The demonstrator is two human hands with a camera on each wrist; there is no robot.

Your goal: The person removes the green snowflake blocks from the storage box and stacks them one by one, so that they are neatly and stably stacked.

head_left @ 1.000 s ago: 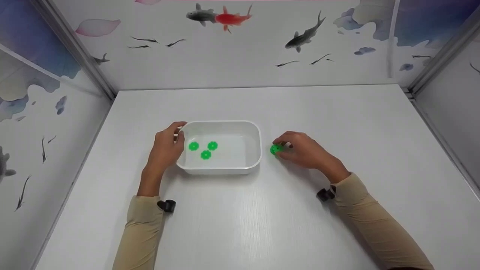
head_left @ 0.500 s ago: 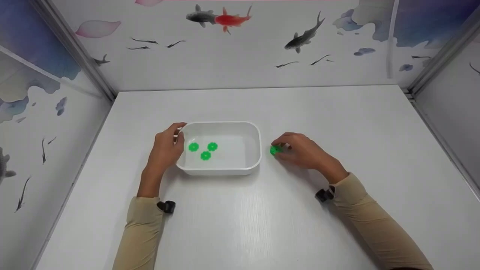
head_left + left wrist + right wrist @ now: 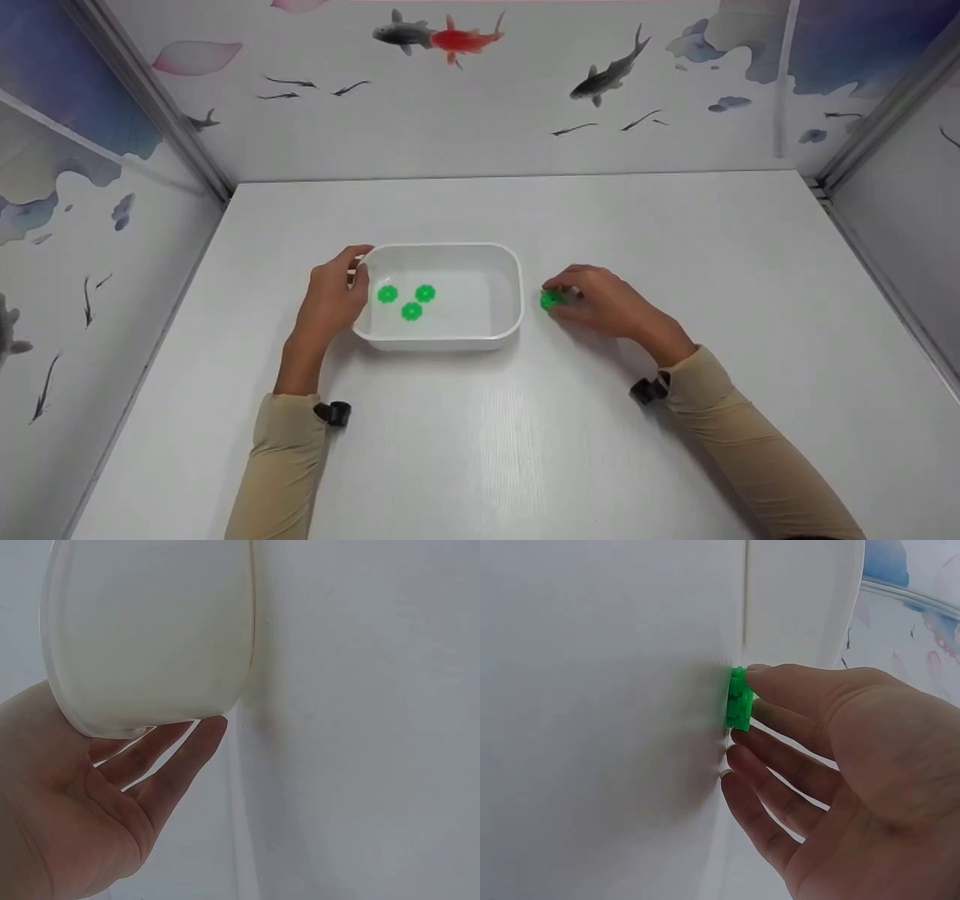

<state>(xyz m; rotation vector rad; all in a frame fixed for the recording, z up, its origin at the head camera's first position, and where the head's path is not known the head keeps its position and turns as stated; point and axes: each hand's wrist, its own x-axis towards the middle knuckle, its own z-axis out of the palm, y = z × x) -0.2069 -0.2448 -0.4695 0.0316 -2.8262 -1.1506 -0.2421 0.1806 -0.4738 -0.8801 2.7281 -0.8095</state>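
A white rectangular plastic basin (image 3: 501, 300) with rounded corners stands on the table. Several flat pieces are not inside it, but three green flower-shaped discs (image 3: 412, 311) lie in its left half. At the basin's left end my left hand (image 3: 330, 296) grips the rim; in the left wrist view, its fingers (image 3: 187, 757) lie along the outer wall (image 3: 157, 637). To the right of the basin, my right hand (image 3: 607, 300) pinches a green piece (image 3: 551, 300) between thumb and fingers at the table surface. The right wrist view shows this green piece (image 3: 739, 699) edge-on, looking layered; the fingers partly cover it.
The white table (image 3: 480, 435) extends around both hands. Panels printed with fish (image 3: 611, 71) rise behind it and at both sides. A small black device (image 3: 334, 413) sits at the left cuff, another black device (image 3: 651, 388) at the right.
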